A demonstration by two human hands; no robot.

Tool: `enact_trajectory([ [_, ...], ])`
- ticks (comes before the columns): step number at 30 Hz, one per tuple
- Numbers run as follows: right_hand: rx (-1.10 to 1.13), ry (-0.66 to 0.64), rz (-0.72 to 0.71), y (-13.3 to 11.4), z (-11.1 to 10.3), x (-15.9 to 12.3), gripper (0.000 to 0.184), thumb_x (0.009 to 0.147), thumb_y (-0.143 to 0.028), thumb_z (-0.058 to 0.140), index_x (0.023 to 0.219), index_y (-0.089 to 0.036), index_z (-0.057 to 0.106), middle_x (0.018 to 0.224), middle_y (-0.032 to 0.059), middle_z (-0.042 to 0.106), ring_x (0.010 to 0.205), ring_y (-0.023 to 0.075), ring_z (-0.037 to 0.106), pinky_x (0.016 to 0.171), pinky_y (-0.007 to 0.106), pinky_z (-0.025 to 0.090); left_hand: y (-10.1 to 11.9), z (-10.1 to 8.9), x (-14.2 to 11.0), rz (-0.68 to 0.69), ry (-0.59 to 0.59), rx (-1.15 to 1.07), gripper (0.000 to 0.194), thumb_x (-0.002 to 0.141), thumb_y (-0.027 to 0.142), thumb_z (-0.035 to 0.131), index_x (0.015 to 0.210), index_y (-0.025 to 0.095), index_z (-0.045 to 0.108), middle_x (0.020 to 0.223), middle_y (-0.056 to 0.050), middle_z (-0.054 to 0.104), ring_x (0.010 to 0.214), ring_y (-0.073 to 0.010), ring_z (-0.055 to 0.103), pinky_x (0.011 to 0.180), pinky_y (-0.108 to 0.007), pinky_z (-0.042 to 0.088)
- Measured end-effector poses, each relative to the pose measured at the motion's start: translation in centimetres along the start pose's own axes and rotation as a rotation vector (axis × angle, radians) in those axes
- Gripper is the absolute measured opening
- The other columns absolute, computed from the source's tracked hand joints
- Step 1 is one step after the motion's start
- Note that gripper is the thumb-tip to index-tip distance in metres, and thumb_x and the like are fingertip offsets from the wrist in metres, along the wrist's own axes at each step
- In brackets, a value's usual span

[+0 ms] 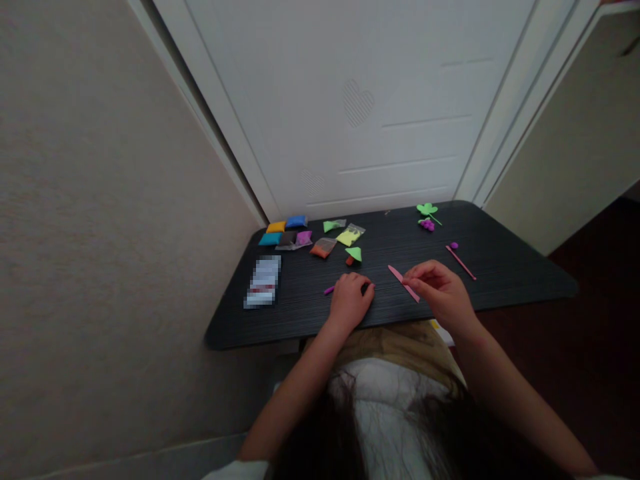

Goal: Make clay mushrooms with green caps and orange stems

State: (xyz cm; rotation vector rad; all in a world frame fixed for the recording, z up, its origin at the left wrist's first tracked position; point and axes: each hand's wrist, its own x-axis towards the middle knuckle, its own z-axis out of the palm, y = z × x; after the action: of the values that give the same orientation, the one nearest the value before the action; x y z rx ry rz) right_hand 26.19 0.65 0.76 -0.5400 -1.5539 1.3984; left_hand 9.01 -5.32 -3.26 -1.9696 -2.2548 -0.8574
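Observation:
My left hand (351, 299) lies palm down near the front edge of a dark table (500, 267), fingers curled over a thin purple clay roll (329, 290) whose end sticks out to the left. My right hand (440, 290) pinches a flat pink modelling tool (403, 283), its blade slanting up and left over the tabletop. A green clay cone on an orange base (353, 255) stands just beyond my left hand.
Several small bags of coloured clay (300, 237) lie at the table's back left, a blurred packet (263, 283) at the left. A green clay leaf with purple balls (427, 216) and a pink stick (461, 263) lie at the right. A white door stands behind.

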Motion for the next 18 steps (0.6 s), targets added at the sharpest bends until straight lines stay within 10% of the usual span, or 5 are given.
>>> enact_trajectory([
  [18,-0.035,-0.008,-0.03,0.0,0.02,-0.23,0.012,0.066,-0.024,0.067,0.075,-0.02,0.06,0.075,-0.0003,0.062,0.07,0.012,0.057,0.067,0.027,0.046,0.04,-0.04,0.0,-0.004,0.007,0.0,0.018,0.081,0.029,0.045,0.082,0.021,0.06,0.085,-0.003,0.059,0.086,-0.0176,0.049,0.078,-0.032,0.038],
])
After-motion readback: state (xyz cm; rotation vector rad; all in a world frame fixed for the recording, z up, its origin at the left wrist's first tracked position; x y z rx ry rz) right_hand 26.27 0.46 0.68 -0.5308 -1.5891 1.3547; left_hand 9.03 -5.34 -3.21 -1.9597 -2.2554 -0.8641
